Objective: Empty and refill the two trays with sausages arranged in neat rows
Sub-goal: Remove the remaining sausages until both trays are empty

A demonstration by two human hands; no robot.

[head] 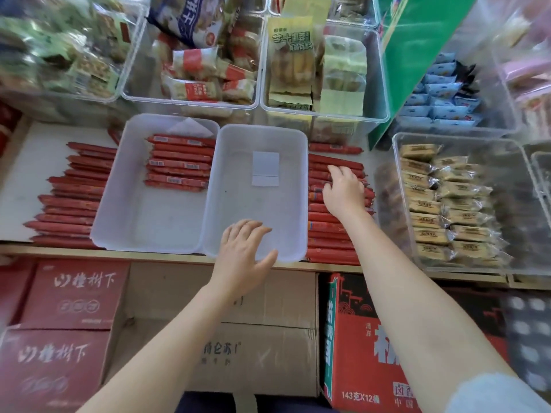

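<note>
Two translucent white trays stand side by side on the shelf. The left tray (pixel 119 210) holds several red sausages (pixel 179 163) stacked in rows at its far end. The right tray (pixel 293 162) holds only a white paper slip (pixel 265 172). Loose red sausages lie in a pile left of the trays (pixel 71 201) and in another pile on the right (pixel 331 234). My left hand (pixel 243 253) hovers with spread fingers over the near rim of the right tray. My right hand (pixel 346 192) rests on the right pile, fingers curled down onto the sausages.
Clear bins of packaged snacks (pixel 190 102) line the back, and a bin of wrapped cakes (pixel 447 204) stands at the right. A green carton (pixel 417 55) leans behind. Red and brown cartons (pixel 71 296) sit below the shelf's front edge.
</note>
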